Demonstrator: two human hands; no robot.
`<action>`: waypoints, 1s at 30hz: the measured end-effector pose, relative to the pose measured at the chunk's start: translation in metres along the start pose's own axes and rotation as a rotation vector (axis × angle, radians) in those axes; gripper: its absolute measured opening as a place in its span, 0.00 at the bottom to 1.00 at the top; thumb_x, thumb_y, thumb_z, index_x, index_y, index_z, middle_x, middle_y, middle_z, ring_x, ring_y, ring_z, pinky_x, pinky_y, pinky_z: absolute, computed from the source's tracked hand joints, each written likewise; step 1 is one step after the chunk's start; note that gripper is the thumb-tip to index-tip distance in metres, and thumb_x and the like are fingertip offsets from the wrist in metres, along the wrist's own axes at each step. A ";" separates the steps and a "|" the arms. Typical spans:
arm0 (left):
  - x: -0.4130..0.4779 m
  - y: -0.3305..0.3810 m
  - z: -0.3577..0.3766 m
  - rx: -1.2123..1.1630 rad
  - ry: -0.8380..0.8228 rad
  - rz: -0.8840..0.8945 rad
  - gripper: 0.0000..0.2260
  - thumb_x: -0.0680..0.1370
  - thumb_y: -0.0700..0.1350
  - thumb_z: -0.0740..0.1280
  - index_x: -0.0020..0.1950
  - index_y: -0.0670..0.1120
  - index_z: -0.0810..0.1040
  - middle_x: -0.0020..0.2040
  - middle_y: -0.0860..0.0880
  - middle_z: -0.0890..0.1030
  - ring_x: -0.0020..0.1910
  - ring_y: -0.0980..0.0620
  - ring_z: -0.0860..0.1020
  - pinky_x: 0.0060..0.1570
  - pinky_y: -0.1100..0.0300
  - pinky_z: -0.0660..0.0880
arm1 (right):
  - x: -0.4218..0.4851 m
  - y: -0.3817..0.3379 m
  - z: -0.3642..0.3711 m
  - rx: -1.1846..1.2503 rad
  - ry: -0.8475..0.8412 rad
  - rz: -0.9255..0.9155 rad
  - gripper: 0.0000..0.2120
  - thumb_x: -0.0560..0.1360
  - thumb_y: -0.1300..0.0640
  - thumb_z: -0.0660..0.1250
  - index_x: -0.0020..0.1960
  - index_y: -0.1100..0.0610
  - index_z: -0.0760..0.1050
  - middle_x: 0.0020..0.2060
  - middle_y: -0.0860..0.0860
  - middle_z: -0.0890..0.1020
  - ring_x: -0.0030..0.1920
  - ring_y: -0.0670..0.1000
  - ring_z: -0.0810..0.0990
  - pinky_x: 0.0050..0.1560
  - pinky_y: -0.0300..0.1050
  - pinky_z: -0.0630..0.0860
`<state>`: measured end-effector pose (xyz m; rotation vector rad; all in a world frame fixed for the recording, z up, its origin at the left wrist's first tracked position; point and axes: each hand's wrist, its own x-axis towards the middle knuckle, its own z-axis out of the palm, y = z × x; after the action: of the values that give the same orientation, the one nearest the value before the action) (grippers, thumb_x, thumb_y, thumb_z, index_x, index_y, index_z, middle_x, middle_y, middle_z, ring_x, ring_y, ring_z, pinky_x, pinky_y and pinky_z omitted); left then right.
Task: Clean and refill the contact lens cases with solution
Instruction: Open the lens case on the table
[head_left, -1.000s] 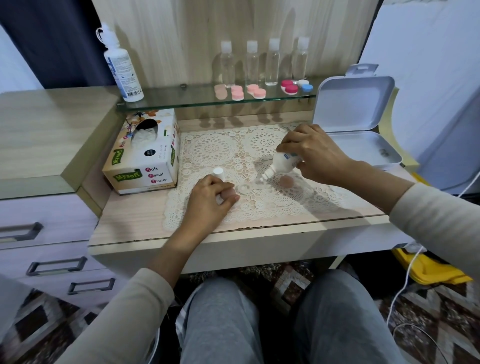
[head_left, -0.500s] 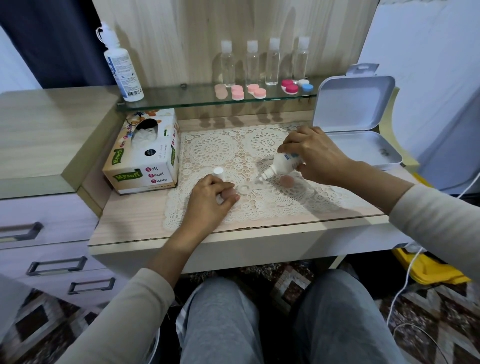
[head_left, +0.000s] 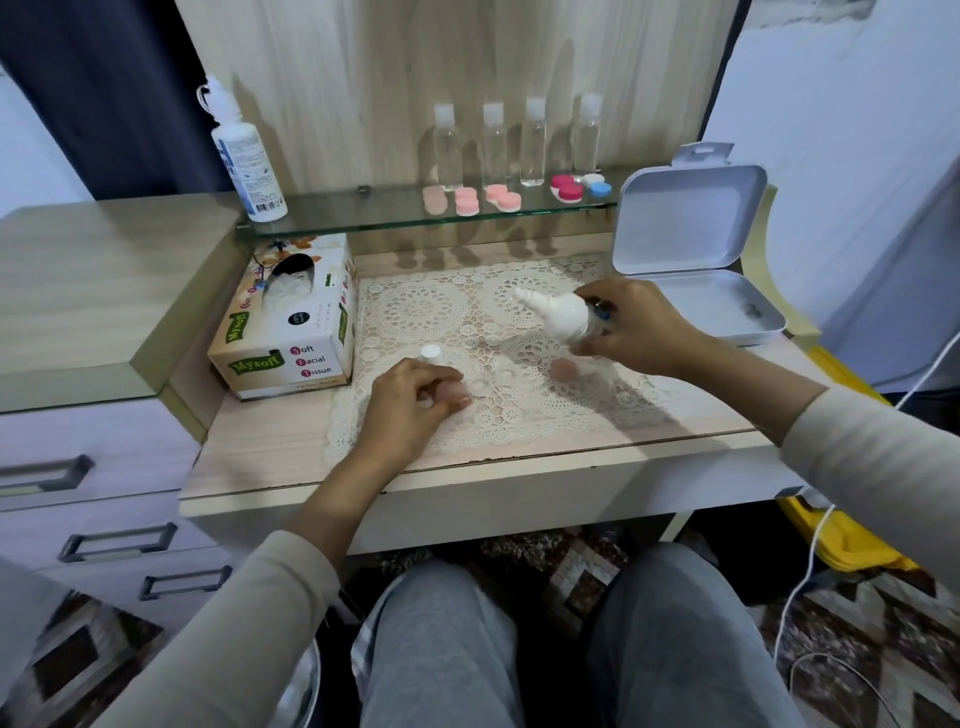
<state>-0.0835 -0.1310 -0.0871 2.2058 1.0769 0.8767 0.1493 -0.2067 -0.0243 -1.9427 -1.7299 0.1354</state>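
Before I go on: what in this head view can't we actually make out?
All in the head view:
- Lens case: partly under the left hand and pale, so the fill level is unreadable.
- Small bottle: label hidden by the right hand, and blurred.
- Small item in the white box: too small to identify.

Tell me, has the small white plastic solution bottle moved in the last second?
Yes: the small white plastic solution bottle swung its nozzle up, away from the cream lace doily.

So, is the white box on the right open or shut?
Open: the white box has its lid standing upright behind its shallow base.
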 end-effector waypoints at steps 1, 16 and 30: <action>0.001 0.002 -0.001 -0.011 -0.002 -0.002 0.12 0.69 0.42 0.74 0.52 0.45 0.82 0.47 0.47 0.78 0.42 0.55 0.74 0.42 0.77 0.67 | -0.002 -0.002 -0.001 0.051 0.012 0.021 0.21 0.65 0.60 0.76 0.56 0.60 0.77 0.43 0.51 0.74 0.43 0.51 0.71 0.36 0.39 0.63; 0.042 0.092 -0.031 -0.364 0.033 0.091 0.14 0.71 0.41 0.72 0.57 0.42 0.80 0.49 0.51 0.82 0.47 0.62 0.79 0.51 0.70 0.75 | -0.032 -0.016 0.033 0.542 0.015 0.106 0.22 0.62 0.61 0.78 0.55 0.57 0.77 0.47 0.51 0.82 0.47 0.49 0.80 0.44 0.28 0.73; 0.046 0.090 -0.032 -0.263 -0.031 0.139 0.14 0.70 0.41 0.72 0.55 0.43 0.80 0.46 0.56 0.80 0.46 0.64 0.78 0.48 0.73 0.74 | -0.034 -0.013 0.036 0.630 0.036 0.128 0.21 0.62 0.63 0.78 0.53 0.55 0.77 0.46 0.51 0.81 0.49 0.51 0.80 0.50 0.44 0.79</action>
<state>-0.0420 -0.1366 0.0107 2.0836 0.7525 0.9794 0.1164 -0.2267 -0.0584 -1.5627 -1.3216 0.6089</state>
